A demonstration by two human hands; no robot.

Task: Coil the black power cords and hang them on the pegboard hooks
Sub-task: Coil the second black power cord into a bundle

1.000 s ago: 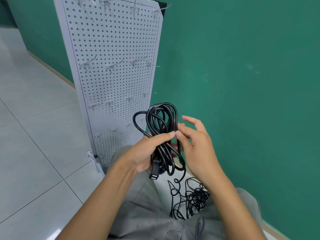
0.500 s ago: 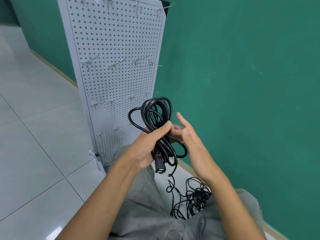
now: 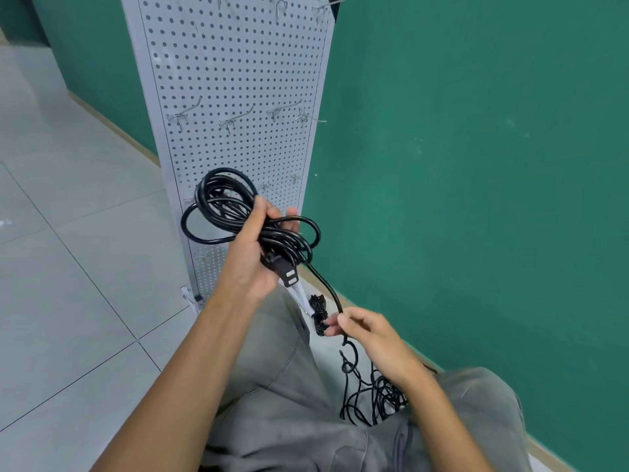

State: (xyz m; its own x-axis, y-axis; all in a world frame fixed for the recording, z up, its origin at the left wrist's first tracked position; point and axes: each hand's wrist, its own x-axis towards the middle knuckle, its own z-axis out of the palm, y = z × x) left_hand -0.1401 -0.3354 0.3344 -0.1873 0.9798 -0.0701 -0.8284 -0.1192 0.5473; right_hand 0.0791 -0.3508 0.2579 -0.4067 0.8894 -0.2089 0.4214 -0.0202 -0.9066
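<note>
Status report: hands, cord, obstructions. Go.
Left hand grips coiled cord. Right hand pinches loose tail. Rest of cord tangled on floor. Pegboard hooks bare, nothing blocking.

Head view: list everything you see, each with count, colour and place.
Coil: one, black, held up in front of the pegboard.
Loose cord: one, black, running from the coil down through the right hand.
Plug: one, black, hanging below the coil.
Cord pile: one tangle, black, on the floor between the knees.
Pegboard: one, white, standing against the wall.
Hooks: several, silver, in rows on the pegboard, all bare.
Wall: green, right.
Floor: grey tiles, left.
Trousers: grey, bottom.
Left hand: grip round the coil.
Right hand: pinching the loose cord.
</note>
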